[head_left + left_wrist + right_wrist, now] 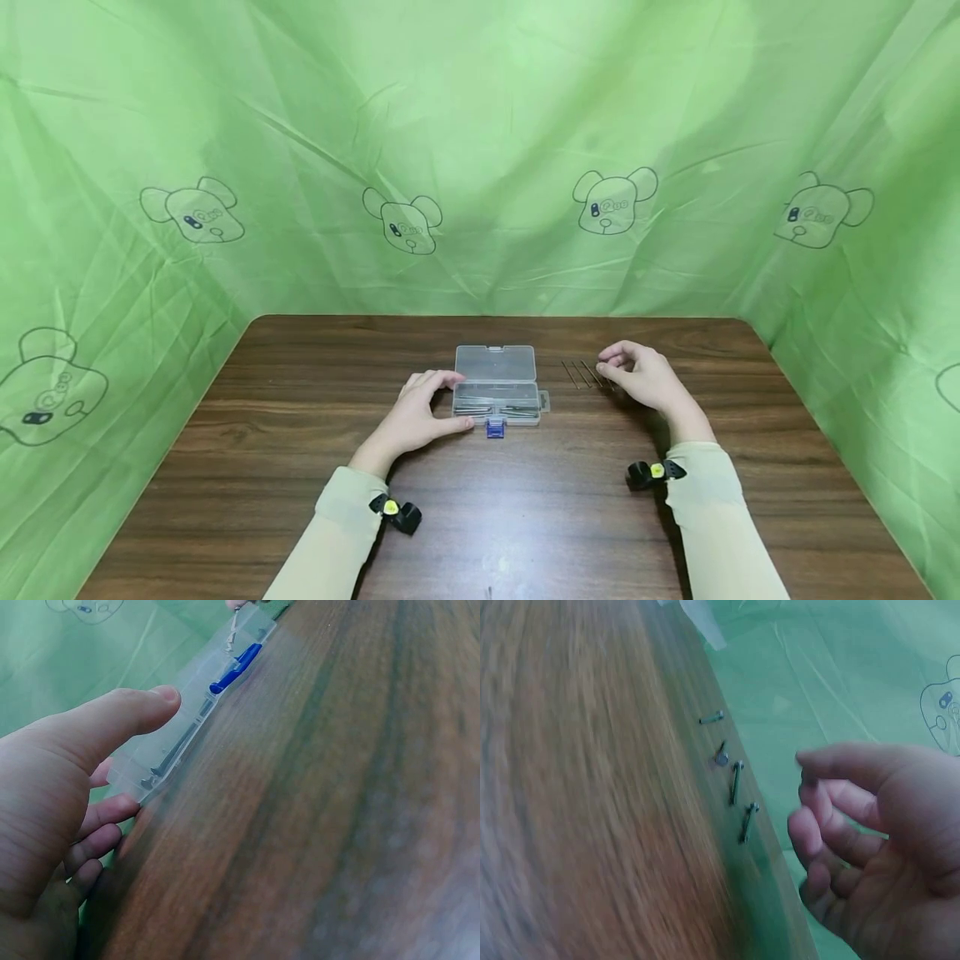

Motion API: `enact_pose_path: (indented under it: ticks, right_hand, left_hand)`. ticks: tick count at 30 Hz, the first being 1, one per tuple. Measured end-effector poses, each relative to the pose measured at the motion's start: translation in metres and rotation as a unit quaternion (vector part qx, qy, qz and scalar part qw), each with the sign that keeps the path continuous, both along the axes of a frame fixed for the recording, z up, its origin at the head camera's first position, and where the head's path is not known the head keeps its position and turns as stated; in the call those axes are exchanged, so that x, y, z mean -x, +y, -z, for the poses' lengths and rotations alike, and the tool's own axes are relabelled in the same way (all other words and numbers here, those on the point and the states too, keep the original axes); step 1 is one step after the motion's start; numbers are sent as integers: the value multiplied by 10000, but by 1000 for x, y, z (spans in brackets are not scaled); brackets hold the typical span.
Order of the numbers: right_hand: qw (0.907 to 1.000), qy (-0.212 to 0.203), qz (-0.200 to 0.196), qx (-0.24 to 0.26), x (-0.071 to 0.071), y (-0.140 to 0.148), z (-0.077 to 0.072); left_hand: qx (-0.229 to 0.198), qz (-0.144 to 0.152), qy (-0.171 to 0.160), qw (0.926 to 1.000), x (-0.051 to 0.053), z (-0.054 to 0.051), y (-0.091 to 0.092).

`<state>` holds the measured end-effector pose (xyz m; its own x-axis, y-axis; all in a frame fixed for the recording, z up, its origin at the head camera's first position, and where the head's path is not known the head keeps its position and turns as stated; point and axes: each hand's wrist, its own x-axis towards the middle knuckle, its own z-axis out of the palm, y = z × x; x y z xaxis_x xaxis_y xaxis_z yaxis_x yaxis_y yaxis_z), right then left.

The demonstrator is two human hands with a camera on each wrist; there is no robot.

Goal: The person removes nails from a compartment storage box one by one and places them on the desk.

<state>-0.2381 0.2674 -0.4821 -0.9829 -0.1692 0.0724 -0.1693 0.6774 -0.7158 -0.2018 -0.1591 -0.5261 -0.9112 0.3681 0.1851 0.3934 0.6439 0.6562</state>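
A clear plastic box (497,403) with a blue latch (495,429) lies on the table, its lid (495,364) folded back. Long thin metal nails (474,410) lie inside it. My left hand (411,417) holds the box's left end, thumb by the front corner and index finger by the hinge side. Right of the box, several nails (736,782) lie in a loose row on the wood. My right hand (643,379) hovers at that row's right end, thumb and fingers loosely bent. In the right wrist view I see nothing between its fingertips.
A dark wooden table (300,467) carries everything. Green cloth (495,125) with printed bear heads hangs behind it and at both sides. A clear hanging tab (544,402) sticks out from the box's right end.
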Motion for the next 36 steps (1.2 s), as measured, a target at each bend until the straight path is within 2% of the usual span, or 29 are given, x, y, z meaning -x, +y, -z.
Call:
enact_pose_path:
  ticks: [3, 7, 11, 15, 21, 29, 36]
  right_hand:
    - [9997, 33, -192, 140, -2, -9, -6]
    - [9981, 264, -562, 59, -4, -29, -16]
    - [9919, 441, -1183, -129, -4, -57, -24]
    - [9851, 300, -1692, -89, -3, -87, -30]
    - [9837, 134, -1792, 31, 0, -120, -30]
    - [9803, 346, -1940, -165, 3, -141, -12]
    - [9767, 693, -2007, -322, 5, -147, -4]
  left_hand:
    - [-17, -7, 7, 10000, 0, 0, 0]
    - [-27, 5, 52, 10000, 0, 0, 0]
    - [-16, 21, 81, 10000, 1, 1, 0]
    - [-19, 16, 92, 10000, 0, 0, 0]
    - [1, 17, 114, 9999, 0, -2, 1]
    - [-60, 7, 100, 9999, 1, -2, 3]
    - [-121, 15, 121, 9999, 0, -2, 1]
